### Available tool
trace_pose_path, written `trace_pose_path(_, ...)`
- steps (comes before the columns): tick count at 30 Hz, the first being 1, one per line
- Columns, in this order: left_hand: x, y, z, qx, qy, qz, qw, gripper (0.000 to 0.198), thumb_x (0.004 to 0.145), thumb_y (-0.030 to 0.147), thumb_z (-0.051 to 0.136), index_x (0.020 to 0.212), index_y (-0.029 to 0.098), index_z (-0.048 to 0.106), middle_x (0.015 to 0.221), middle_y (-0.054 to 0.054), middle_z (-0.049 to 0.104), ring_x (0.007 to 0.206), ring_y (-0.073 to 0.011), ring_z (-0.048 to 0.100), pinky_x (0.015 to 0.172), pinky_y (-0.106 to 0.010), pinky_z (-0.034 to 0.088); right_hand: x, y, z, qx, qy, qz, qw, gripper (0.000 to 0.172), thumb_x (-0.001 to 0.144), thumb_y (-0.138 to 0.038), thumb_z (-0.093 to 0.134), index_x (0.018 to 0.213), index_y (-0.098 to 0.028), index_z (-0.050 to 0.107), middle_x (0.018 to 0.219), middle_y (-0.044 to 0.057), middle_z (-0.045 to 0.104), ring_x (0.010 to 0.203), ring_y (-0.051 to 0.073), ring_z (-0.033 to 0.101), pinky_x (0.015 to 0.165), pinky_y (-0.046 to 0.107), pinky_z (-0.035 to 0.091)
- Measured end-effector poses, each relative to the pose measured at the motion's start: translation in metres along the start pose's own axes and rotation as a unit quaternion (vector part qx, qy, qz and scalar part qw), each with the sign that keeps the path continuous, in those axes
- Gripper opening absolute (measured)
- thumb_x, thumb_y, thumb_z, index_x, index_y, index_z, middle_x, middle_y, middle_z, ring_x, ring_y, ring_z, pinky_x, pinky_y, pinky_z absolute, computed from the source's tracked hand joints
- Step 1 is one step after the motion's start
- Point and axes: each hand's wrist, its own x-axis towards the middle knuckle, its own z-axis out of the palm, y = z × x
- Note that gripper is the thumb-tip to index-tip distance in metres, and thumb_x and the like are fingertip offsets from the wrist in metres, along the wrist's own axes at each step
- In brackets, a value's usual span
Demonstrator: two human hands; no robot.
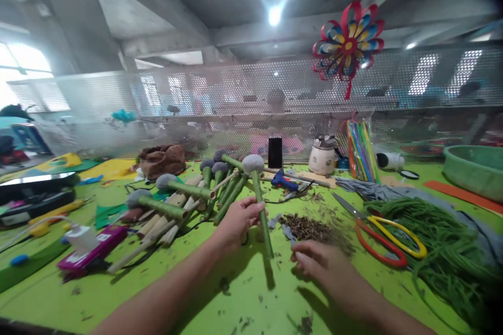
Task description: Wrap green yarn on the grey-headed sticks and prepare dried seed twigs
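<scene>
My left hand (239, 220) is closed around a green stick (262, 214) topped with a grey felt ball (253, 163), holding it nearly upright with its lower end on the green table (165, 293). My right hand (320, 264) rests low on the table just right of the stick, knuckles up, fingers curled near a grey felt scrap (286, 230); what it holds, if anything, is hidden. A pile of similar grey-tipped green sticks (188, 193) lies left of my left hand.
A heap of brown crumbs (310, 227) lies ahead of my right hand. Red and yellow scissors (387, 238) and green strands (440, 230) lie right. A blue glue gun (285, 180), phone (275, 152), white jar (322, 159), green basin (473, 170) stand behind. A pinwheel (348, 44) hangs on the mesh.
</scene>
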Motion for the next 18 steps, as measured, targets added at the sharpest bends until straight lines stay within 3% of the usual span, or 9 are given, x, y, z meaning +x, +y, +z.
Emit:
trace_pose_path(4,0.021,0.022,-0.027,0.038,0.066,0.029,0.997,0.024,0.065,0.028,0.076,0.075,0.011,0.062,0.065,-0.001,0.059,0.054,-0.0070,0.053,0.049,-0.017,0.041,-0.001,-0.003,0.000,-0.096,0.017,-0.041,0.994,0.031,0.086,-0.041,0.052,0.097,-0.015,0.065,0.093,0.011,0.066,0.085,0.022,0.059,0.075,0.033,0.045)
trace_pose_path(9,0.063,0.062,-0.061,0.120,0.143,0.022,0.982,0.021,0.068,0.023,0.075,0.076,0.009,0.062,0.064,-0.002,0.060,0.052,-0.0076,0.052,0.048,-0.019,0.042,-0.003,-0.005,0.004,-0.189,0.007,-0.085,0.978,0.021,0.088,-0.030,0.049,0.083,-0.016,0.064,0.082,0.007,0.064,0.077,0.018,0.057,0.068,0.028,0.042)
trace_pose_path(13,0.104,0.081,-0.079,0.195,0.216,-0.007,0.957,0.021,0.086,0.028,0.056,0.100,0.012,0.059,0.091,-0.004,0.062,0.073,-0.0122,0.060,0.063,-0.028,0.052,-0.004,-0.002,0.006,-0.230,0.000,-0.120,0.966,0.019,0.089,-0.026,0.046,0.081,-0.016,0.061,0.079,0.005,0.061,0.074,0.015,0.054,0.066,0.026,0.040)
trace_pose_path(18,0.142,0.085,-0.084,0.245,0.287,-0.021,0.926,0.033,0.087,0.031,0.054,0.115,0.015,0.054,0.113,-0.009,0.058,0.095,-0.0196,0.059,0.079,-0.039,0.052,0.001,0.003,0.004,-0.262,0.003,-0.148,0.954,0.016,0.088,-0.022,0.046,0.084,-0.017,0.060,0.081,0.005,0.061,0.076,0.015,0.055,0.070,0.025,0.040)
